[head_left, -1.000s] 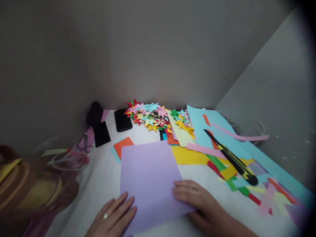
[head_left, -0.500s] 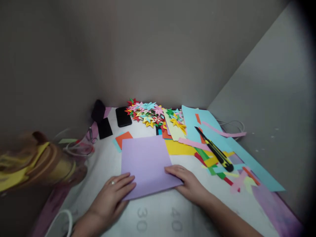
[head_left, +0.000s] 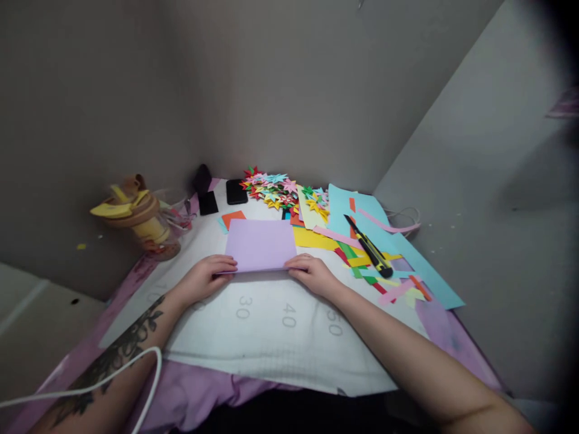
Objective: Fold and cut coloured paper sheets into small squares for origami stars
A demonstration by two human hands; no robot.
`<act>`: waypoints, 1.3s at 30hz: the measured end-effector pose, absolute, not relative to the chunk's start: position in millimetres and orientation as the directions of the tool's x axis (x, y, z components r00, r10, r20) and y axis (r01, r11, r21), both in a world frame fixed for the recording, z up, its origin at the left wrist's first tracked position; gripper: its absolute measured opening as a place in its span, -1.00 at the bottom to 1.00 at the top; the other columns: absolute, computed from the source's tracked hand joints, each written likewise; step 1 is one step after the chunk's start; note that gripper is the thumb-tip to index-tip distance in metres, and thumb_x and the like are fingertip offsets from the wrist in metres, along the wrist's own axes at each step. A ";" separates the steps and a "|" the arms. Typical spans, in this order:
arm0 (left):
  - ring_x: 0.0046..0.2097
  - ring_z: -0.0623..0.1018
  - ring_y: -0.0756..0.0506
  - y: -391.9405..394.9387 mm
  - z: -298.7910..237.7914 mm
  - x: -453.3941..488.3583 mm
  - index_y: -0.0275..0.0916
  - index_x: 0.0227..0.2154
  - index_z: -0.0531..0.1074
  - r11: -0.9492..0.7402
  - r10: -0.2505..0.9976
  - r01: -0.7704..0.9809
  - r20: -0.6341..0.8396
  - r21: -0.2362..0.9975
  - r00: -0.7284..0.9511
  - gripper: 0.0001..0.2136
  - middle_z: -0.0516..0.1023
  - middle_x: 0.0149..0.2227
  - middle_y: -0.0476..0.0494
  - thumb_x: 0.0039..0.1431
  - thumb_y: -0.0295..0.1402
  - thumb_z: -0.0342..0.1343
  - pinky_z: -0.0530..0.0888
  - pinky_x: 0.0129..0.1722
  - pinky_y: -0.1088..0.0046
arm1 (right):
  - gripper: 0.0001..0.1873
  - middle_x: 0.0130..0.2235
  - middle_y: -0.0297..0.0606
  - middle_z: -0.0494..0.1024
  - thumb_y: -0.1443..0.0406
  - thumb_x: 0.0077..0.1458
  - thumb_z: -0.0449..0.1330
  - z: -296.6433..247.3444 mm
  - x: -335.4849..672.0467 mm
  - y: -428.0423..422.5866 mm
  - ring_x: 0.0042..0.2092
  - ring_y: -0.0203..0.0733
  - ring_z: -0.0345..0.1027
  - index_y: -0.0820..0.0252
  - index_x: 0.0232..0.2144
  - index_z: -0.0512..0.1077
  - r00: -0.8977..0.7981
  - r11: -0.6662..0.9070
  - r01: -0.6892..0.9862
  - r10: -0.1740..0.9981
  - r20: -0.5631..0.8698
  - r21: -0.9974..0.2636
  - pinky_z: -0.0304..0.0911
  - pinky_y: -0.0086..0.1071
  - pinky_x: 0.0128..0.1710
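Observation:
A sheet of purple paper (head_left: 261, 244) lies before me on the white, number-printed cover (head_left: 266, 343). My left hand (head_left: 210, 276) grips its near left corner, with thumb below and fingers on top. At the near right corner, my right hand (head_left: 312, 272) pinches the sheet between thumb and fingers. The paper's near edge looks slightly raised off the cover. Beyond its far left corner are small orange paper pieces (head_left: 234, 217). To the right, a black and yellow utility knife (head_left: 370, 248) rests on coloured paper strips (head_left: 362, 260).
Folded paper stars (head_left: 275, 190) are heaped at the back near a black phone (head_left: 236, 192). Light blue sheets (head_left: 420, 265) lie at right. A jar with a brown and yellow top (head_left: 151, 226) stands at left. A white cable (head_left: 151, 386) crosses over my left forearm.
My view has shifted, showing more of the near table edge and both forearms. Both hands now grasp the purple paper's near corners; before, the left lay over its left side.

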State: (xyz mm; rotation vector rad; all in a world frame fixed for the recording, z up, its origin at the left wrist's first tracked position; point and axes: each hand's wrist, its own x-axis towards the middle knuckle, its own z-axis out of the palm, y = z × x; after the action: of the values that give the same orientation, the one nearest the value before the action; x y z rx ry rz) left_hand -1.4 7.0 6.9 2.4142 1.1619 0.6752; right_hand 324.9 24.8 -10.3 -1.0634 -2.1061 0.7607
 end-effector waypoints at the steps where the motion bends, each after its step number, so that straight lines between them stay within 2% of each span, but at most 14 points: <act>1: -0.01 0.52 -0.11 6.5 7.4 -0.2 -0.22 -0.21 0.56 -0.559 0.821 0.625 0.255 0.544 0.511 -0.78 0.60 -0.11 -0.20 0.20 -0.33 0.03 0.44 0.04 0.27 | -0.84 -0.23 -0.21 0.63 0.34 0.08 0.20 -8.6 326.6 26.0 -0.14 -0.12 0.47 0.10 -0.31 0.58 -0.461 0.501 0.466 0.841 0.283 -0.729 0.37 -0.19 -0.07; 5: -0.16 0.55 -0.09 4.9 12.6 3.7 -0.22 -0.32 0.58 -0.469 0.869 0.637 0.192 0.611 0.456 -0.79 0.63 -0.29 -0.16 0.21 -0.28 0.06 0.47 -0.10 0.36 | -0.83 -0.25 -0.19 0.63 0.36 0.10 0.18 -6.3 334.7 31.6 -0.19 -0.13 0.48 0.12 -0.29 0.58 -0.479 0.522 0.449 0.826 0.297 -0.725 0.38 -0.23 -0.13; 8: -0.15 0.55 -0.09 6.7 14.3 2.4 -0.19 -0.26 0.58 -0.491 0.849 0.620 0.176 0.612 0.498 -0.80 0.63 -0.25 -0.17 0.20 -0.27 0.08 0.46 -0.10 0.37 | -0.79 -0.24 -0.21 0.62 0.40 0.03 0.22 -11.9 339.3 36.7 -0.16 -0.13 0.45 0.10 -0.26 0.58 -0.529 0.581 0.425 0.781 0.331 -0.694 0.35 -0.20 -0.09; 11: -0.12 0.55 -0.09 12.1 13.2 -2.7 -0.16 -0.25 0.59 -0.563 0.809 0.623 0.208 0.543 0.550 -0.80 0.61 -0.16 -0.18 0.19 -0.29 0.08 0.45 -0.08 0.35 | -0.67 -0.16 -0.20 0.60 0.47 0.00 0.19 -19.2 341.9 43.5 -0.14 -0.12 0.40 0.08 -0.19 0.57 -0.612 0.701 0.413 0.686 0.393 -0.582 0.32 -0.15 -0.09; 15: -0.20 0.55 -0.08 20.4 10.3 -11.0 -0.17 -0.26 0.59 -0.645 0.763 0.651 0.290 0.401 0.578 -0.80 0.63 -0.23 -0.17 0.21 -0.38 0.04 0.46 -0.16 0.35 | -0.50 -0.14 -0.20 0.60 0.56 0.01 0.05 -22.8 342.6 56.9 -0.13 -0.10 0.38 0.05 -0.10 0.53 -0.657 0.803 0.405 0.588 0.472 -0.437 0.30 -0.12 -0.13; 18: -0.19 0.55 -0.09 21.5 7.9 -14.2 -0.17 -0.23 0.57 -0.669 0.743 0.653 0.319 0.355 0.588 -0.79 0.63 -0.23 -0.16 0.19 -0.44 0.04 0.46 -0.17 0.35 | -0.48 -0.13 -0.21 0.60 0.57 -0.03 0.04 -21.2 341.1 67.1 -0.13 -0.07 0.37 0.05 -0.10 0.53 -0.675 0.825 0.399 0.559 0.481 -0.400 0.29 -0.09 -0.13; 21: -0.18 0.54 -0.09 18.5 6.8 -12.4 -0.17 -0.23 0.56 -0.632 0.774 0.657 0.306 0.411 0.554 -0.80 0.62 -0.21 -0.15 0.18 -0.42 0.05 0.46 -0.14 0.35 | -0.54 -0.10 -0.19 0.57 0.51 -0.04 0.09 -17.7 338.1 72.4 -0.10 -0.06 0.36 0.06 -0.13 0.53 -0.678 0.785 0.402 0.601 0.423 -0.472 0.30 -0.09 -0.11; 24: -0.18 0.53 -0.09 17.2 7.2 -7.2 -0.19 -0.31 0.56 -0.505 0.861 0.699 0.238 0.506 0.450 -0.81 0.59 -0.22 -0.15 0.21 -0.34 0.03 0.45 -0.15 0.37 | -0.76 -0.13 -0.19 0.57 0.37 0.09 0.15 -13.3 334.3 73.1 -0.10 -0.08 0.35 0.05 -0.23 0.56 -0.643 0.707 0.427 0.676 0.361 -0.563 0.29 -0.11 -0.08; 26: -0.21 0.51 -0.09 19.5 7.7 -3.8 -0.21 -0.39 0.55 -0.401 0.914 0.735 0.185 0.547 0.361 -0.76 0.57 -0.26 -0.14 0.23 -0.28 0.00 0.43 -0.19 0.40 | -0.83 -0.19 -0.21 0.58 0.30 0.16 0.14 -11.0 331.2 73.2 -0.13 -0.10 0.35 0.06 -0.34 0.56 -0.601 0.645 0.457 0.731 0.321 -0.613 0.28 -0.14 -0.10; 30: -0.31 0.47 -0.07 28.7 7.8 -0.7 -0.23 -0.60 0.43 -0.256 0.964 0.788 0.085 0.561 0.253 -0.63 0.48 -0.39 -0.08 0.24 -0.19 -0.04 0.37 -0.30 0.44 | -0.77 -0.28 -0.22 0.54 0.27 0.19 0.10 -10.0 324.0 75.2 -0.19 -0.13 0.35 0.12 -0.44 0.51 -0.481 0.497 0.552 0.846 0.231 -0.669 0.27 -0.21 -0.17; 34: -0.32 0.45 -0.06 35.1 8.7 -1.3 -0.22 -0.64 0.39 -0.198 0.979 0.803 0.074 0.562 0.189 -0.63 0.45 -0.40 -0.06 0.21 -0.16 -0.02 0.34 -0.30 0.44 | -0.76 -0.33 -0.24 0.50 0.28 0.17 0.11 -9.4 319.0 77.3 -0.23 -0.14 0.33 0.16 -0.52 0.45 -0.404 0.401 0.625 0.900 0.162 -0.670 0.23 -0.24 -0.22; 39: -0.38 0.41 -0.04 35.3 12.4 -1.5 -0.22 -0.71 0.30 -0.211 0.972 0.759 0.046 0.616 0.232 -0.60 0.40 -0.47 -0.03 0.18 -0.14 -0.02 0.34 -0.34 0.46 | -0.63 -0.43 -0.27 0.43 0.25 0.19 0.09 -7.3 321.1 74.2 -0.30 -0.17 0.29 0.16 -0.65 0.32 -0.458 0.437 0.607 0.875 0.158 -0.664 0.19 -0.28 -0.28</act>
State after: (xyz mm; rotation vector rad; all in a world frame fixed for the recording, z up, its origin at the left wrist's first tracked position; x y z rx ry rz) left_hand -1.5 35.3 12.4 2.0408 1.5841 0.5988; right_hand 321.1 74.2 -7.3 -1.2450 -2.2069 0.7328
